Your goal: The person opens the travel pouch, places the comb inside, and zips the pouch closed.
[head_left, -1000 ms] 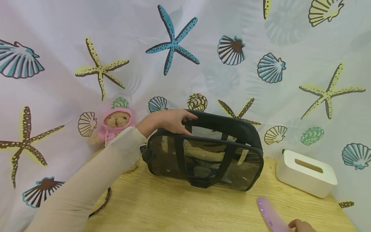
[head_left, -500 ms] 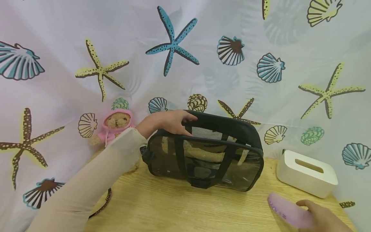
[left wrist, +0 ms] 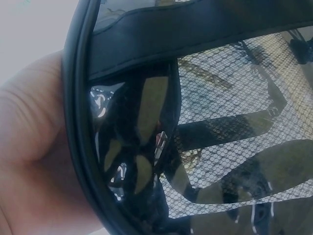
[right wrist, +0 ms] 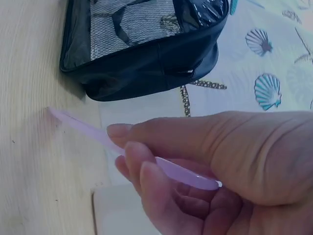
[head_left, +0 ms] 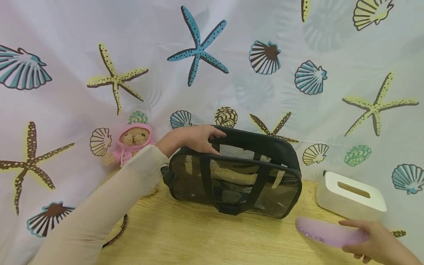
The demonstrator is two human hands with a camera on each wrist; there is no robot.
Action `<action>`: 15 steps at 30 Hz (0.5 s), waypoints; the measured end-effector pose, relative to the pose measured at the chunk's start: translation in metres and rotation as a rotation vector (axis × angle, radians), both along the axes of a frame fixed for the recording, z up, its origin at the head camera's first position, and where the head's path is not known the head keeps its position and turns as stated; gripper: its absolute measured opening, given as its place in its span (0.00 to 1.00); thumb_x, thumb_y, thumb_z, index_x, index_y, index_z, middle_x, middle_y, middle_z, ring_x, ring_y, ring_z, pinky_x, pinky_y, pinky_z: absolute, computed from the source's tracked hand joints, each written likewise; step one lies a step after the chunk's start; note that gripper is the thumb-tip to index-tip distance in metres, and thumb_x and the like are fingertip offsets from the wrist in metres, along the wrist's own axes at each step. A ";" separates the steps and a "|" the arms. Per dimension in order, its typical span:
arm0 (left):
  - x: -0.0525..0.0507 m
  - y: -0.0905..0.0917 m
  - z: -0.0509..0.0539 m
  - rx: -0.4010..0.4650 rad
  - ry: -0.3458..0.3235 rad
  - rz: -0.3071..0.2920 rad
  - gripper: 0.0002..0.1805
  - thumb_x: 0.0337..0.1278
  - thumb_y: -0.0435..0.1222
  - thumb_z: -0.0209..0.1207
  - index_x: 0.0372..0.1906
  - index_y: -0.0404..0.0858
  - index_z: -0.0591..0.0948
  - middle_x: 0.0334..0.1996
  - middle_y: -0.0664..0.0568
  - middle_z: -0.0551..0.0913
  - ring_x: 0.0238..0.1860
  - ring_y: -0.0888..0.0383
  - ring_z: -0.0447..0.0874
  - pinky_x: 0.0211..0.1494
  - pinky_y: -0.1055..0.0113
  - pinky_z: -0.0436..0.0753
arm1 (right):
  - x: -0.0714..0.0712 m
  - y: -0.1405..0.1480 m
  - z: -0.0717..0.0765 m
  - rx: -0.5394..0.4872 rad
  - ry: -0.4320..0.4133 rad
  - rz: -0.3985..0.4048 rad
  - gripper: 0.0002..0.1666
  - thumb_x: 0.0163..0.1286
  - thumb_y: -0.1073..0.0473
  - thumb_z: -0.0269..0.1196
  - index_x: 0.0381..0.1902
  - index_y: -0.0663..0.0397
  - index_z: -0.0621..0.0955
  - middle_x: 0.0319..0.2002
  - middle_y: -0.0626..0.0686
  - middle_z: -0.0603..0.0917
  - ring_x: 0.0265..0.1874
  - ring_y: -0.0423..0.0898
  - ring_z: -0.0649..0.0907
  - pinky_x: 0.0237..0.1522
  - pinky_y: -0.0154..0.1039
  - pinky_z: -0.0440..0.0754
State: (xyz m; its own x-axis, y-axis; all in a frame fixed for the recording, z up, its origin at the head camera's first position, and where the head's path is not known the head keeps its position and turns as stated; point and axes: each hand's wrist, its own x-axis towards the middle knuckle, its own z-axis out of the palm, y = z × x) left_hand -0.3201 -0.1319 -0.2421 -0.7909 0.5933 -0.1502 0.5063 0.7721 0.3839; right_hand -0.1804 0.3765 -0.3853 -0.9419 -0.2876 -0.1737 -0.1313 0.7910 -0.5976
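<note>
Raised off the table and swung nearly level, a thin, curved purple piece (head_left: 326,232), possibly a comb, has come further into view with the right hand (head_left: 379,241); a second ago it lay aslant at the lower right edge with fingertips just reaching it. Thumb and fingers of that hand now pinch one end, and the free end points left, in front of the right corner of a black-edged see-through bag (head_left: 238,193) and apart from it. The bag has not shifted. Its top gapes, and the left hand (head_left: 198,139) rests at the left end of that opening, thumb at the front rim and a finger at the back; whether the hidden fingers close on it cannot be told. By judgement, the change makes the right hand a carrying one, while the left seems to steady the bag. Just beyond the right hand sits a white box (head_left: 342,206) with a slotted top. Farther left, past the bag, are a teddy bear (head_left: 127,152) in a pink hood and, nearer the viewer, a dark braided band (head_left: 120,232), partly behind the left sleeve. All stand or lie on a pale wooden table (head_left: 205,243).
</note>
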 end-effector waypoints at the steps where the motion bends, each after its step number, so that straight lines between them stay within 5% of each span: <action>1: 0.000 0.000 0.000 0.000 -0.001 0.001 0.41 0.68 0.45 0.66 0.80 0.40 0.62 0.77 0.42 0.66 0.78 0.43 0.64 0.77 0.48 0.71 | -0.001 0.001 -0.001 0.012 0.014 0.005 0.41 0.60 0.61 0.76 0.66 0.77 0.73 0.33 0.55 0.84 0.22 0.38 0.80 0.22 0.37 0.83; 6: 0.002 -0.001 0.001 0.000 -0.001 0.004 0.42 0.68 0.45 0.66 0.80 0.40 0.61 0.77 0.42 0.66 0.78 0.43 0.64 0.77 0.48 0.71 | -0.006 0.004 -0.005 0.071 0.064 -0.007 0.42 0.56 0.60 0.78 0.65 0.72 0.76 0.45 0.60 0.84 0.23 0.36 0.77 0.23 0.36 0.81; 15: 0.003 -0.004 0.004 -0.008 0.013 0.003 0.41 0.68 0.45 0.65 0.80 0.39 0.62 0.77 0.42 0.67 0.78 0.43 0.64 0.77 0.48 0.70 | -0.012 0.011 -0.005 -0.002 0.039 0.053 0.40 0.68 0.57 0.71 0.67 0.79 0.70 0.39 0.56 0.86 0.25 0.35 0.83 0.28 0.37 0.85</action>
State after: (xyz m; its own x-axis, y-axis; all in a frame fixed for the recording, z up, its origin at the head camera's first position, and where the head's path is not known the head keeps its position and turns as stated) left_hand -0.3171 -0.1355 -0.2384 -0.7944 0.5899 -0.1448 0.5091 0.7766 0.3711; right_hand -0.1925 0.3877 -0.3905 -0.9315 -0.3374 -0.1361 -0.1964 0.7812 -0.5925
